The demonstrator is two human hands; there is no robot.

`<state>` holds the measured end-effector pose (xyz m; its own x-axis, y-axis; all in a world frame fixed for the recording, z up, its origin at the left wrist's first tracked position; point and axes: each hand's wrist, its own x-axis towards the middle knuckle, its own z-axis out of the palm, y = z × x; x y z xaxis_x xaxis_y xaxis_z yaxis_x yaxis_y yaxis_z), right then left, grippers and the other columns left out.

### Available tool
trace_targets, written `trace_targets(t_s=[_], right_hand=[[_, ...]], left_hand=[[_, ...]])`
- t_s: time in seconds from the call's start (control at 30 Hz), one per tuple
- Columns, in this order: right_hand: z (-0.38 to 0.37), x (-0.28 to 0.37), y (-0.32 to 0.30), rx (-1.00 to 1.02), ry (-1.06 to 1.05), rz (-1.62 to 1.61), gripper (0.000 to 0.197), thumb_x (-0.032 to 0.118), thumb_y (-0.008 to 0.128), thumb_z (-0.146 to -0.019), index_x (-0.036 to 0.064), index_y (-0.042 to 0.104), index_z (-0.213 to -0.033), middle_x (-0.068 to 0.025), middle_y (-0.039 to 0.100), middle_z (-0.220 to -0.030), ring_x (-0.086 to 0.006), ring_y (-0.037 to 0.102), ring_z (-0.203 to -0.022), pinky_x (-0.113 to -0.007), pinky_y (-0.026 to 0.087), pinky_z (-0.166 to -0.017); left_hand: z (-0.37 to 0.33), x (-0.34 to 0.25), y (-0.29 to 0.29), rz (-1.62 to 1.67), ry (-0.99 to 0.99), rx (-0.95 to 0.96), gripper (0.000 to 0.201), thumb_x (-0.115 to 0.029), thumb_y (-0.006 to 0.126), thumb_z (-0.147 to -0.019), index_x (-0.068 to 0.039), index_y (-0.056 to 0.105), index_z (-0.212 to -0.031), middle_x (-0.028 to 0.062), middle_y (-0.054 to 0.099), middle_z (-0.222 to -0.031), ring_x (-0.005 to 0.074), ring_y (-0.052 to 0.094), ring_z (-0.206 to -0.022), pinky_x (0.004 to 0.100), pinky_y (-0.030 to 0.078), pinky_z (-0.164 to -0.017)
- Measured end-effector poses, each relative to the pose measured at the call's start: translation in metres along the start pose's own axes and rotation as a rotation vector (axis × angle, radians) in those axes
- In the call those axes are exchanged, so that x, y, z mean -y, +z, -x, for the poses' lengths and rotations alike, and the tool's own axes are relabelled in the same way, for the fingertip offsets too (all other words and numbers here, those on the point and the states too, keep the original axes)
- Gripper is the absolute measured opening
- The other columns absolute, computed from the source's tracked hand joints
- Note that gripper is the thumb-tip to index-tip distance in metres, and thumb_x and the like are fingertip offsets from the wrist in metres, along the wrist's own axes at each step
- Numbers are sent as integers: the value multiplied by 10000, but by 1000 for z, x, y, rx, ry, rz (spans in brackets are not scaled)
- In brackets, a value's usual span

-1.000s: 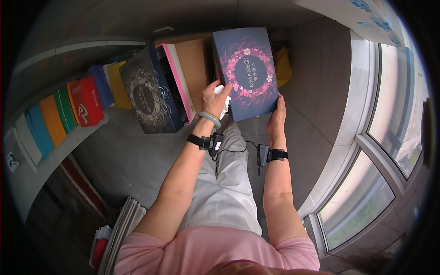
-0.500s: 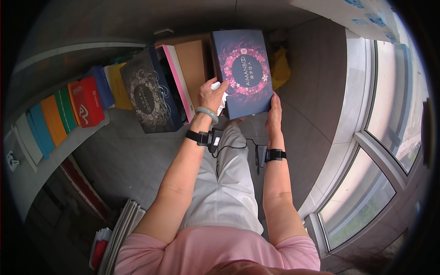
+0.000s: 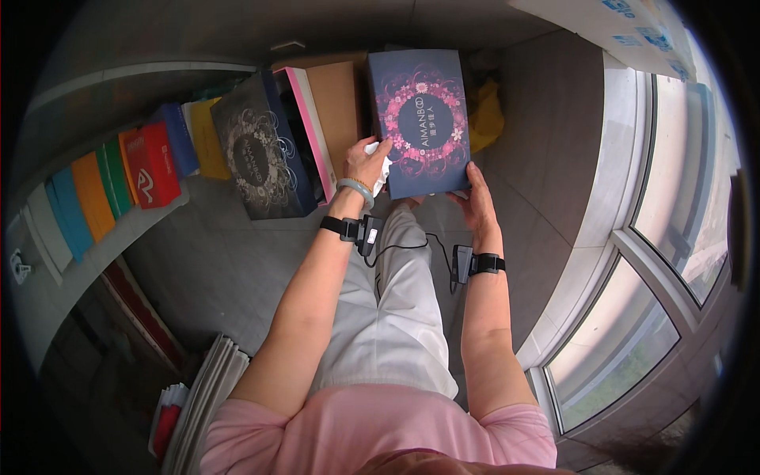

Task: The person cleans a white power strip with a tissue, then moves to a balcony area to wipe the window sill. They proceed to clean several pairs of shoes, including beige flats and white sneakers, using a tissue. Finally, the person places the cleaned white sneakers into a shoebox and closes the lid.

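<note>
A dark blue shoe box [image 3: 425, 120] with a pink flower wreath on its lid is between my two hands. Against its left side my left hand [image 3: 364, 164] is closed on a crumpled white tissue [image 3: 380, 169], with the thumb touching the box. My right hand [image 3: 479, 199] grips the near right corner, thumb up along the side and fingers partly hidden under the near edge. To the left stands a darker, tilted shoe box [image 3: 257, 150] with a pale wreath. A pink-edged box [image 3: 309, 131] and a brown cardboard box [image 3: 332, 95] are beside it.
Several coloured boxes line a ledge at left, among them a red box [image 3: 150, 170] and an orange box [image 3: 93, 198]. A yellow bag [image 3: 488, 119] lies behind the held box. Windows [image 3: 613, 348] run along the right. Folded cardboard [image 3: 207, 396] leans at lower left.
My right hand has shifted from the box's right side to its near right corner, its fingers now curling under the near edge. The left hand stays at the left side with the tissue.
</note>
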<state>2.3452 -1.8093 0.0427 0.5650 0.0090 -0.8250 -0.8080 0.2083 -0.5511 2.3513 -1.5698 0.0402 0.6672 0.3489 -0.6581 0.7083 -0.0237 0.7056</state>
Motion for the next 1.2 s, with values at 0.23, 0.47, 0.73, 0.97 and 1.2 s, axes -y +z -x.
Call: trace_targets(t_s=[0.23, 0.47, 0.73, 0.97, 1.2], right_hand=[[-5, -14, -8, 22, -58, -56, 486, 391, 522, -966, 43, 487, -1304, -26, 573, -1164, -136, 542, -1005, -310, 435, -901], [-6, -30, -11, 15, -109, -163, 469, 386, 553, -956, 12, 529, -1238, -28, 599, -1112, -126, 545, -1006, -311, 440, -901], [-9, -34, -17, 36, -119, -102, 545, 413, 595, -925, 14, 498, -1285, -43, 577, -1170, -147, 525, -1068, -335, 438, -922], [4, -20, -9, 39, -8, -120, 693, 522, 485, -942, 45, 328, -1419, -96, 370, -1396, -274, 477, -1173, -436, 423, -963], [14, -30, -19, -335, -180, -59, 553, 462, 499, -951, 19, 494, -1283, -115, 535, -1261, -220, 552, -1065, -359, 481, -841]], left_hand=[[-6, 12, 5, -8, 43, -39, 516, -306, 740, -802, 57, 618, -1148, 108, 695, -932, 140, 640, -806, 275, 507, -726], [2, 9, 9, -55, 98, -116, 528, -350, 725, -797, 44, 631, -1136, 135, 698, -927, 188, 652, -819, 310, 509, -736], [4, 9, 11, -63, 68, -102, 561, -411, 702, -786, 12, 636, -1148, 199, 689, -978, 285, 662, -906, 357, 497, -809], [21, -5, 0, -131, 45, -108, 663, -428, 679, -825, 50, 540, -1263, 207, 657, -1099, 270, 643, -987, 341, 480, -874], [26, 11, -10, 33, 122, -187, 446, -317, 672, -871, 43, 614, -1128, 136, 676, -965, 176, 642, -843, 295, 511, -747]])
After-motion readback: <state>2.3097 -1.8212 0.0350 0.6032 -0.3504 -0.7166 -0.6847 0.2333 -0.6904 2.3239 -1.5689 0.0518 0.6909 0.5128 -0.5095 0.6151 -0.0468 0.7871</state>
